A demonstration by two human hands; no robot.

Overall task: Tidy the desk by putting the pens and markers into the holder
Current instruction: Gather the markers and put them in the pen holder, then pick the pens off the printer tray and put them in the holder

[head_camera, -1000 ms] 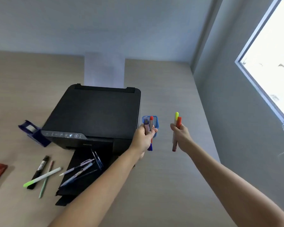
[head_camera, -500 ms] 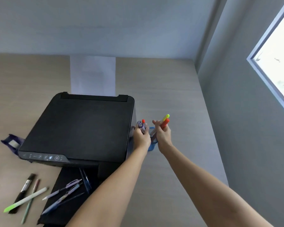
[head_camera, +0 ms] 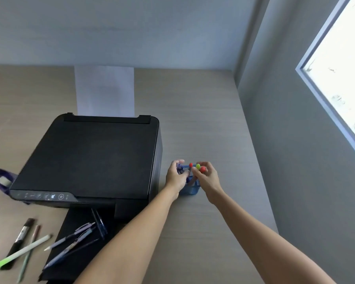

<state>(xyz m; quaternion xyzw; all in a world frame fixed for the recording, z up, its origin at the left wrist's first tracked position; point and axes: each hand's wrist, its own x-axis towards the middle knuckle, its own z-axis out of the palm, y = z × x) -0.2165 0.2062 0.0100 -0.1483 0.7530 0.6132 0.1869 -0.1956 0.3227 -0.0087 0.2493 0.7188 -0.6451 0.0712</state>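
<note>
Both arms were bare from the lower frame edge up to the wrists, with no sleeve showing on either. The left hand [head_camera: 175, 178] and the right hand [head_camera: 208, 178] were bare as well, slim-wristed, with no glove, ring, watch or band visible.

A black printer [head_camera: 94, 158] sits on my wooden worktop [head_camera: 203, 128], white paper [head_camera: 105, 91] standing in its rear feed; a purple tape dispenser [head_camera: 0, 180] beside it.
</note>
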